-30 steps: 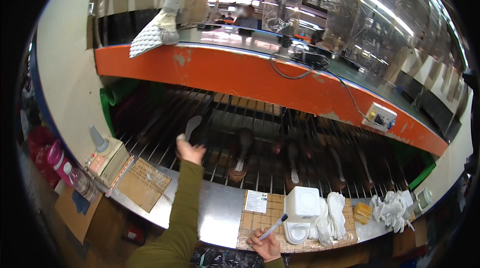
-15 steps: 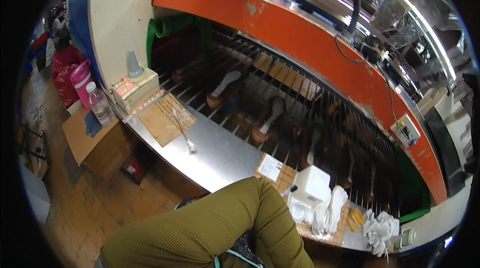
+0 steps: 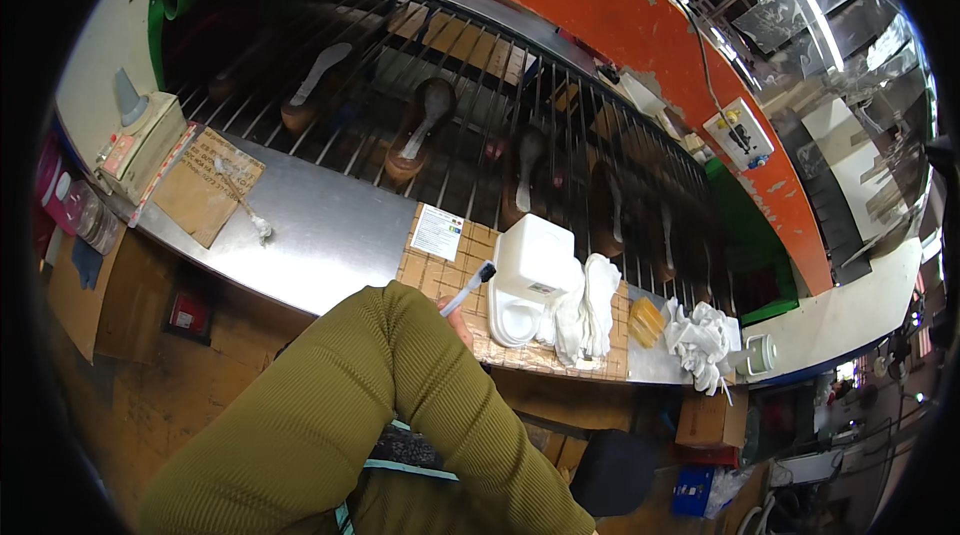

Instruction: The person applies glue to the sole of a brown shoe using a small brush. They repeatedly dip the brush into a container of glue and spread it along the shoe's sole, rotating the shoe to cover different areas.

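Observation:
An olive ribbed sleeve [image 3: 280,410] rises from the lower left, bends, and runs down to the lower right; it seems to be my left arm, with its hand out of view. Behind this sleeve shows part of a hand [image 3: 464,327], apparently my right, closed on a slim white-handled brush [image 3: 466,291] with a dark tip. Most of its fingers are hidden. The brush slants above a cardboard sheet [image 3: 425,265] on the metal ledge, beside a white plastic container [image 3: 537,247] and white gloves [image 3: 598,305].
Beyond the ledge [image 3: 320,220], brown shoe lasts with grey soles [image 3: 430,120] lie on a rod conveyor [image 3: 345,150]. A long stick with a white tip [image 3: 245,205] rests on cardboard at left. An amber block [image 3: 646,322] and crumpled white cloth [image 3: 702,343] are at right. A stool [image 3: 615,472] stands below.
My view has turned rightward, so the ledge and conveyor appear farther left. More of the brush shows, and part of the hand holding it has come out from behind the sleeve.

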`<state>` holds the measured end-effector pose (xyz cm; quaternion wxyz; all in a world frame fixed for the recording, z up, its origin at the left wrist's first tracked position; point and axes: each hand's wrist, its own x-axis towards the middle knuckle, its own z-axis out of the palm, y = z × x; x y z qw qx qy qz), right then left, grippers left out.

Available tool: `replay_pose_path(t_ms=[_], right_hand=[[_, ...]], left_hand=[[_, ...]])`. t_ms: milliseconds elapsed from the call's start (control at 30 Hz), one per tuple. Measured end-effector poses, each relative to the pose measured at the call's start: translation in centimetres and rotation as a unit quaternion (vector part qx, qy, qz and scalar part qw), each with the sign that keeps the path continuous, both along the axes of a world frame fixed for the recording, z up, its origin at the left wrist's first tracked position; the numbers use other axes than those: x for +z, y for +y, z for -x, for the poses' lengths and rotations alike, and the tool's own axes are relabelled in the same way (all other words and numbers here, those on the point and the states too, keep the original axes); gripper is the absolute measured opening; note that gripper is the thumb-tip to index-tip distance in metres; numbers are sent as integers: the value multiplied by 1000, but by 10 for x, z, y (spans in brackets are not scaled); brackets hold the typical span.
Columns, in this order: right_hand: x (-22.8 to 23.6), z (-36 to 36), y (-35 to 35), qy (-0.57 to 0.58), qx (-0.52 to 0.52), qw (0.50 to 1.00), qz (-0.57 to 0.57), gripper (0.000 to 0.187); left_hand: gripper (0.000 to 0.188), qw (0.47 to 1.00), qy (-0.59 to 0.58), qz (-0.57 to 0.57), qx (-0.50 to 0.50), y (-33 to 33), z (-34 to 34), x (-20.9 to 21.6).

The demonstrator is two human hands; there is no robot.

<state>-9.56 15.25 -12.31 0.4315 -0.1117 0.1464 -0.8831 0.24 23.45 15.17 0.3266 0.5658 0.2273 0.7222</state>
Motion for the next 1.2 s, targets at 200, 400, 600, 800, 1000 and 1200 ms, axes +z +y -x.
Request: replay_pose_path(t_ms=[200, 400, 600, 800, 1000, 1200], right_hand=[[14, -8, -5, -2, -9, 1000, -16, 25], [4, -1, -4, 17, -9, 1000, -12, 26], [-7, 0, -1, 8, 6, 1000, -19, 25], [1, -4, -5, -6, 1, 1000, -1, 25], [15, -5, -9, 5, -13, 1000, -19, 25], [49, 13, -17, 13, 14, 997, -77, 31]], left_hand=[[26, 1000, -16, 11, 8, -11, 2, 2], [26, 1000, -22, 15, 8, -18, 7, 0], [26, 999, -24, 21, 24, -27, 7, 2], [26, 998, -30, 32, 44, -39, 12, 0], [26, 998, -33, 34, 51, -51, 13, -2], [27, 997, -42, 37, 49, -70, 8, -4]])
